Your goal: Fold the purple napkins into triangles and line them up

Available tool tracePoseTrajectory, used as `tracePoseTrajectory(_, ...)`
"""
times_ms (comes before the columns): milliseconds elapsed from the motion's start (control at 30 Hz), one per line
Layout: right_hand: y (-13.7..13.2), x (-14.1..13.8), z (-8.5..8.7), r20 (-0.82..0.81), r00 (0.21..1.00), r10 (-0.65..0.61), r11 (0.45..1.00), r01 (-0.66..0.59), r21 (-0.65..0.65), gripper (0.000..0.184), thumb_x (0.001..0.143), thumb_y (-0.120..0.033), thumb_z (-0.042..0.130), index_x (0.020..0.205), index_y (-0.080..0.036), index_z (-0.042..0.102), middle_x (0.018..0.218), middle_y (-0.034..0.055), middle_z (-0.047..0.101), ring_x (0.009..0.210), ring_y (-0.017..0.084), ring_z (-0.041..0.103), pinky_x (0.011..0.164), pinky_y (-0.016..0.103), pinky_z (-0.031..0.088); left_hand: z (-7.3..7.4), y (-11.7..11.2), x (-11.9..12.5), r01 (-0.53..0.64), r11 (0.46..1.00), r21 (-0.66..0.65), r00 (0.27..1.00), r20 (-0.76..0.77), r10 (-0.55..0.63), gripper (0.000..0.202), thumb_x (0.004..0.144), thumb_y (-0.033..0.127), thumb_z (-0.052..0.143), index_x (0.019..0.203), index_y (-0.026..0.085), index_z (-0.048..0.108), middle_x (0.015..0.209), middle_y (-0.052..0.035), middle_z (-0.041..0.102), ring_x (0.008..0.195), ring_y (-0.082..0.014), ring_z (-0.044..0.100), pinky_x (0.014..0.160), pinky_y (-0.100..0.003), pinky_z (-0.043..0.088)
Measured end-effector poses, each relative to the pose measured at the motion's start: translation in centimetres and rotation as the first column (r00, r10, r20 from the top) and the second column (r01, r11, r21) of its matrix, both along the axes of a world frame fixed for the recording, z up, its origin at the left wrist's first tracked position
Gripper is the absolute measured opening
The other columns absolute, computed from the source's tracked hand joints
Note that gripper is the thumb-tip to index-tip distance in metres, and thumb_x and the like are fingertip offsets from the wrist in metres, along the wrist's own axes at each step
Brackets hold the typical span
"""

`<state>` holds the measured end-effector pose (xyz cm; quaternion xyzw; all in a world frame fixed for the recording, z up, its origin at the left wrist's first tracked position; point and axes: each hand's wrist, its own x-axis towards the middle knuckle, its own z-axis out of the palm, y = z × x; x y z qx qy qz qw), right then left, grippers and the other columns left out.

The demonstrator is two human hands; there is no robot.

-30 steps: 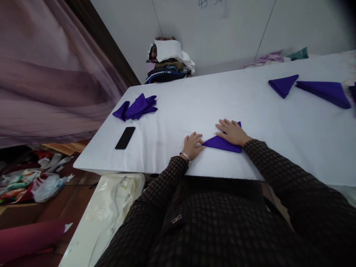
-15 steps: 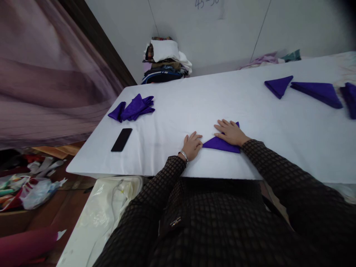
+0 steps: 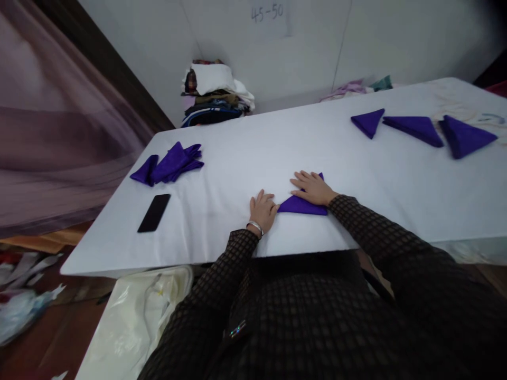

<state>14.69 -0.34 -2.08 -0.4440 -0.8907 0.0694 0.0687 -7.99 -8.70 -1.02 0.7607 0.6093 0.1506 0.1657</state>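
A purple cloth (image 3: pixel 304 206), folded to a triangle, lies on the white table in front of me. My right hand (image 3: pixel 312 188) rests flat over its upper part, fingers stretched out, hiding some of it. At the cloth's left corner is my left hand (image 3: pixel 263 210), a bracelet on its wrist. Its fingers are apart, and the thumb touches the corner; whether it pinches the tip cannot be made out.
Several folded purple cloths (image 3: pixel 415 129) lie at the right back. On the left are a crumpled purple pile (image 3: pixel 174 163) and a black phone (image 3: pixel 154 213). Stacked clothes (image 3: pixel 216 92) stand by the wall. The white table (image 3: pixel 237 153) ends just before my body.
The view has turned to the right, so the table's things appear further left. Both hands stay in place on the cloth, with hardly any movement.
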Motion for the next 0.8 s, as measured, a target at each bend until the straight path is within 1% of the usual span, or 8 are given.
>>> tracePoseTrajectory(133,-0.1,-0.2,0.5,-0.001,1.0,-0.006,1.0,0.006,-0.006,0.065,0.096,-0.058,0.028,0.142,-0.017,0.045,0.153,0.015,0.033,0.141,0.033,0.026,0.111,0.053,0.022,-0.1,0.1,0.0,0.003,0.999,0.047,0.999,-0.041,-0.001,0.022,0.091,0.027,0.046,0.076,0.022,0.062,0.13,-0.0054,0.059,0.142,-0.0286,0.028,0.113,-0.06,0.019)
tracePoseTrajectory(267,-0.3,-0.4,0.9,-0.005,1.0,-0.019,1.0,0.019,-0.018,0.062,0.096,-0.057,0.031,0.142,-0.018,0.045,0.153,0.0139,0.034,0.141,0.031,0.026,0.111,0.051,0.02,-0.2,0.2,0.0,-0.006,0.994,0.112,0.997,-0.078,0.014,0.02,0.089,0.027,0.05,0.071,0.022,0.059,0.126,-0.0056,0.061,0.14,-0.0294,0.032,0.113,-0.059,0.021)
tracePoseTrajectory(433,-0.2,-0.5,1.0,-0.01,1.0,-0.023,1.0,0.023,-0.01,0.062,0.095,-0.057,0.034,0.143,-0.018,0.044,0.153,0.0134,0.033,0.141,0.032,0.026,0.112,0.051,0.019,-0.4,0.3,-0.4,-0.047,0.99,0.134,0.996,-0.068,0.057,0.018,0.085,0.029,0.056,0.068,0.023,0.057,0.127,-0.0056,0.061,0.137,-0.0305,0.037,0.109,-0.059,0.029)
tracePoseTrajectory(533,-0.1,-0.6,0.9,-0.009,1.0,-0.015,1.0,0.015,-0.001,0.062,0.095,-0.058,0.033,0.143,-0.019,0.044,0.153,0.0133,0.034,0.141,0.032,0.026,0.111,0.051,0.02,-0.2,0.7,-0.5,-0.098,0.988,0.118,0.993,-0.051,0.105,0.004,0.082,0.026,0.058,0.08,0.024,0.061,0.133,-0.0073,0.057,0.135,-0.0306,0.041,0.108,-0.059,0.032)
tracePoseTrajectory(567,-0.1,-0.6,0.9,-0.008,1.0,-0.012,1.0,0.012,-0.001,0.062,0.096,-0.058,0.033,0.143,-0.019,0.044,0.153,0.0135,0.033,0.141,0.031,0.026,0.111,0.051,0.02,-0.1,0.8,-0.4,-0.112,0.987,0.118,0.992,-0.05,0.118,0.007,0.081,0.024,0.058,0.087,0.024,0.062,0.136,-0.0083,0.055,0.135,-0.0304,0.041,0.108,-0.059,0.032)
tracePoseTrajectory(633,-0.1,-0.6,0.9,-0.009,1.0,-0.01,1.0,0.01,-0.002,0.063,0.096,-0.058,0.032,0.143,-0.019,0.043,0.153,0.014,0.033,0.141,0.032,0.026,0.111,0.051,0.02,0.3,1.2,0.3,-0.111,0.984,0.137,0.992,-0.049,0.119,0.02,0.082,0.021,0.055,0.1,0.024,0.062,0.141,-0.0102,0.051,0.136,-0.0296,0.039,0.109,-0.058,0.031)
tracePoseTrajectory(700,-0.2,-0.6,1.0,-0.016,1.0,-0.01,1.0,0.01,-0.003,0.063,0.096,-0.058,0.033,0.143,-0.018,0.043,0.153,0.0148,0.033,0.141,0.032,0.026,0.111,0.051,0.02,0.8,1.5,1.5,-0.047,0.984,0.174,0.997,-0.049,0.056,0.029,0.085,0.024,0.051,0.113,0.022,0.06,0.146,-0.0115,0.046,0.139,-0.0287,0.035,0.111,-0.057,0.029)
tracePoseTrajectory(800,-0.2,-0.6,1.1,-0.029,1.0,-0.005,1.0,0.005,-0.002,0.06,0.096,-0.054,0.034,0.143,-0.017,0.043,0.152,0.0153,0.034,0.141,0.033,0.026,0.111,0.053,0.02,1.1,1.7,3.7,0.143,0.973,0.182,0.988,-0.09,-0.128,0.045,0.091,0.036,0.045,0.132,0.018,0.049,0.153,-0.0136,0.035,0.143,-0.0288,0.026,0.114,-0.057,0.023)
